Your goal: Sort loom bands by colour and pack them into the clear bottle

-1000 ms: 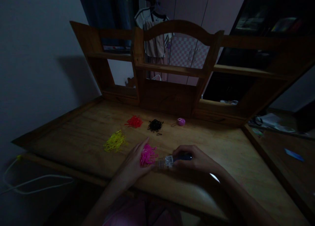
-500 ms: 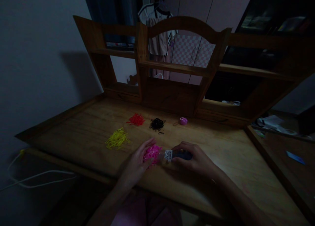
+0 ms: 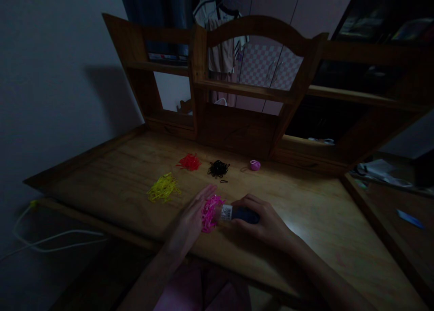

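My right hand (image 3: 259,216) is wrapped round a small dark blue container (image 3: 247,214) lying on its side, with a white barcode label (image 3: 226,212) near its clear left end. That end meets a heap of bright pink bands (image 3: 209,216). Against the left side of the heap rests my left hand (image 3: 195,211), its fingers straight and held flat like a wall. Beyond the hands lie a pile of black bands (image 3: 219,168), a red pile (image 3: 190,162) and a yellow pile (image 3: 164,187). A single dark loop (image 3: 224,181) lies just below the black pile.
A small purple ball-like item (image 3: 255,165) with a loop sits at the back of the wooden desk (image 3: 108,180). A wooden shelf unit (image 3: 237,130) rises along the far edge. White cable (image 3: 68,233) hangs at the left. A blue flat object (image 3: 409,218) lies far right.
The container has shifted slightly left, its end pressing closer to the pink heap. My left fingers have straightened from a curl around the heap. The whole view has shifted slightly.
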The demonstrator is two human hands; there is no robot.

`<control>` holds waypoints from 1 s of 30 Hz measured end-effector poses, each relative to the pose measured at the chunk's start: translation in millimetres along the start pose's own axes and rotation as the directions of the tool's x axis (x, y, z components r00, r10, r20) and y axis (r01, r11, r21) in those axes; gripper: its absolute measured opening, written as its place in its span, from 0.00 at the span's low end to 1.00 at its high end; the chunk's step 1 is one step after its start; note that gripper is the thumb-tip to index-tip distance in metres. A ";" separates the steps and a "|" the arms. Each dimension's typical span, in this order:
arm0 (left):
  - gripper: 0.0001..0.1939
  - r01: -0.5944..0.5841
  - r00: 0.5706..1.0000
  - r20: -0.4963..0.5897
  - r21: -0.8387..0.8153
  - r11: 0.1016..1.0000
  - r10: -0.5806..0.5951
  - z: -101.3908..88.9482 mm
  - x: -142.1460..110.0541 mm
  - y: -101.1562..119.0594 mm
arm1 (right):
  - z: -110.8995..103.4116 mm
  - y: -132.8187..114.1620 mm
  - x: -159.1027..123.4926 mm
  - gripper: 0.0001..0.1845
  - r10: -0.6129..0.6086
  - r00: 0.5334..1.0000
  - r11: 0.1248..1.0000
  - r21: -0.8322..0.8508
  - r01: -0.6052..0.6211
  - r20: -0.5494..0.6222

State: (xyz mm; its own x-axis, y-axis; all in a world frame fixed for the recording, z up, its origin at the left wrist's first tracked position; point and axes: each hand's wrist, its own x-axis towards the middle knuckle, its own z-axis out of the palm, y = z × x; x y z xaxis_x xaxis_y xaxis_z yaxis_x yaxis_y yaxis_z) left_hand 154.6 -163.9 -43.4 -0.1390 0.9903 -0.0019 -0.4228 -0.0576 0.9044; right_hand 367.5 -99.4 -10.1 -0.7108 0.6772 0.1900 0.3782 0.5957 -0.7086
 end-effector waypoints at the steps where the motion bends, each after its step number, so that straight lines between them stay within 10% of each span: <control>1: 0.24 -0.048 0.999 0.004 0.109 0.993 0.048 1.5 -1.5 2.0 | 0.7 0.2 0.0 0.14 -0.002 1.000 1.000 0.000 0.002 0.001; 5: 0.22 -0.251 0.964 0.045 0.485 0.838 0.263 5.2 -8.3 6.5 | 3.3 1.3 0.1 0.15 -0.010 1.000 1.000 -0.008 0.010 0.004; 11: 0.22 -0.362 0.910 0.071 0.614 0.701 0.408 4.3 -14.0 3.8 | 6.5 4.3 -0.5 0.16 -0.038 0.999 0.999 0.010 0.038 -0.001; 15: 0.23 -0.338 0.939 0.164 0.602 0.723 0.301 4.7 -17.6 -0.8 | 8.3 5.6 -0.8 0.17 -0.055 0.998 0.998 0.019 0.055 -0.029; 30: 0.30 -0.088 0.994 -0.028 0.360 0.929 0.105 2.9 -7.8 -1.0 | 11.6 10.8 0.4 0.14 -0.033 0.989 0.997 0.060 0.042 -0.147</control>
State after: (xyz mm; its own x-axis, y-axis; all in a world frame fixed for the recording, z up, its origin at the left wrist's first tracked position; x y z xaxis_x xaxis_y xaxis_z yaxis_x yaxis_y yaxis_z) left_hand 158.7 -171.2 -43.0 -0.2080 0.9748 0.0811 -0.0583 -0.0951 0.9938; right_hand 364.5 -97.7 -25.5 -0.6284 0.7131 0.3109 0.3118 0.5970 -0.7391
